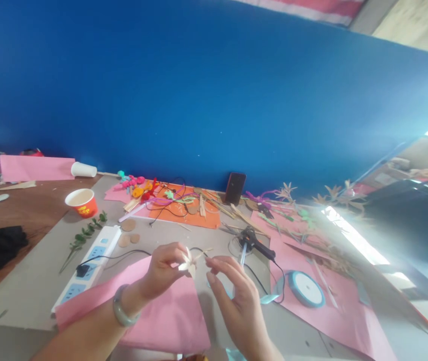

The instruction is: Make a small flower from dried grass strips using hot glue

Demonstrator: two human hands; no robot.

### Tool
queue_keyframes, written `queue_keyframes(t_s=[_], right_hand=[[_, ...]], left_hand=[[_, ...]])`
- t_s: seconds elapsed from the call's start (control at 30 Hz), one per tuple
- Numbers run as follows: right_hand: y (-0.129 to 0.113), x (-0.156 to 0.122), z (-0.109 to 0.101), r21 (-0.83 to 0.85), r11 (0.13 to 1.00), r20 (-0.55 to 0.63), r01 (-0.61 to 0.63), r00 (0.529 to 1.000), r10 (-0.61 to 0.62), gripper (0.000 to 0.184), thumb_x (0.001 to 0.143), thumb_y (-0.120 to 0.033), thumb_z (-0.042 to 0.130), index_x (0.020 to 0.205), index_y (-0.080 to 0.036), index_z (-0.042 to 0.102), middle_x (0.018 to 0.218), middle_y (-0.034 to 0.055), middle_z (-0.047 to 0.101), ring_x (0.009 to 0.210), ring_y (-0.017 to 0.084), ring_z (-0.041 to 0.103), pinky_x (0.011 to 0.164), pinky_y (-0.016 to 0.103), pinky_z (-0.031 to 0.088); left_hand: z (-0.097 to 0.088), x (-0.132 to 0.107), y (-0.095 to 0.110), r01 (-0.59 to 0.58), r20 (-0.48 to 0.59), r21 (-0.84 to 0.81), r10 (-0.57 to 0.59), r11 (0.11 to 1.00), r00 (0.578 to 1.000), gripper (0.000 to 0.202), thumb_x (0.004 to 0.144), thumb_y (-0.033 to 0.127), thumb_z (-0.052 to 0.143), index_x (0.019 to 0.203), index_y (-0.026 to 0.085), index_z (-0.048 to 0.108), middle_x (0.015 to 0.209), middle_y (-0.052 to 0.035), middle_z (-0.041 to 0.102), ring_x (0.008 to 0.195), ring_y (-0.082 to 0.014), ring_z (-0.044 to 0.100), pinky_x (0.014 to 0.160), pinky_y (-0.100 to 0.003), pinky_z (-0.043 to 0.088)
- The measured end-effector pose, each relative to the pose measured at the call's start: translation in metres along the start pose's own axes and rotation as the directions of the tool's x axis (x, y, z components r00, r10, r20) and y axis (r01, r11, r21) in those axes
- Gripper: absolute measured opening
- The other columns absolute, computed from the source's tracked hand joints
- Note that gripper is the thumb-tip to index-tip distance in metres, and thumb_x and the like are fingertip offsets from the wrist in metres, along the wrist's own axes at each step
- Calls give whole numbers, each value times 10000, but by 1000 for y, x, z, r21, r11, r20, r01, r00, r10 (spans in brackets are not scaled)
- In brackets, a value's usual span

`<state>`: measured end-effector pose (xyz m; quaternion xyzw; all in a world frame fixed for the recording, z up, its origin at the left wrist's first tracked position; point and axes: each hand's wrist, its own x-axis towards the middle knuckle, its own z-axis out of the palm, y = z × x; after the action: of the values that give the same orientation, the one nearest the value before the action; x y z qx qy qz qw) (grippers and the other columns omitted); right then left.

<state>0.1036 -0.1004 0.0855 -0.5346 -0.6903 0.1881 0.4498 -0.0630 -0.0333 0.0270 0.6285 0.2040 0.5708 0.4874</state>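
Observation:
A small cream-coloured flower with pointed petals is pinched between the fingers of my left hand, above the work surface. A bracelet circles my left wrist. My right hand is just to the right of the flower, its thumb and index finger apart and nothing visibly held. Below my left arm lies a pink sheet. Beyond my right hand rests a black glue gun with its cable. A roll of light blue ribbon lies to the right on another pink sheet.
A white power strip with a black plug stands at left, beside a leafy sprig and a paper cup. A phone leans against the blue partition. Craft scraps cover an orange sheet.

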Motion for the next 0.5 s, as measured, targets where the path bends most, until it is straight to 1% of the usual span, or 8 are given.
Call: queue_keyframes(t_s=[0.1, 0.17, 0.27, 0.33, 0.5], right_hand=[[0, 1, 6, 30, 999, -11, -16, 1000, 17, 118, 880, -211, 556, 884, -208, 674, 833, 57, 668, 783, 199, 626, 728, 334, 488], [-1, 2, 9, 44, 999, -33, -28, 999, 30, 102, 875, -211, 567, 836, -204, 662, 812, 54, 667, 766, 196, 622, 722, 331, 481], [-3, 3, 12, 51, 998, -29, -38, 999, 39, 106, 873, -221, 570, 804, -204, 647, 783, 47, 659, 738, 189, 612, 702, 323, 469], [-2, 4, 13, 50, 998, -19, -39, 999, 40, 107, 868, -221, 575, 784, -207, 640, 764, 34, 652, 722, 181, 606, 691, 312, 461], [0, 3, 15, 40, 999, -28, -32, 999, 33, 90, 855, -222, 589, 776, -208, 630, 749, 26, 644, 722, 180, 594, 700, 314, 445]], left_hand=[[1, 0, 0, -51, 1, 29, 51, 998, 999, 153, 790, 156, 662, 642, 162, 629, 694, -52, 636, 651, -154, 613, 639, -304, 484], [1, -1, -1, -63, 9, 54, 62, 997, 998, 143, 810, 175, 641, 667, 165, 641, 715, -63, 649, 662, -158, 622, 657, -310, 496], [1, -2, -1, -70, 33, 112, 67, 991, 997, 111, 812, 185, 636, 704, 168, 660, 733, -71, 660, 661, -157, 625, 654, -299, 507], [0, -2, -2, -100, 45, 149, 94, 984, 995, 82, 800, 160, 643, 722, 172, 664, 741, -70, 667, 656, -150, 622, 649, -285, 508], [-1, -4, -5, -139, 61, 175, 131, 975, 990, 82, 784, 106, 644, 762, 185, 649, 776, -61, 677, 688, -150, 630, 688, -283, 503]])
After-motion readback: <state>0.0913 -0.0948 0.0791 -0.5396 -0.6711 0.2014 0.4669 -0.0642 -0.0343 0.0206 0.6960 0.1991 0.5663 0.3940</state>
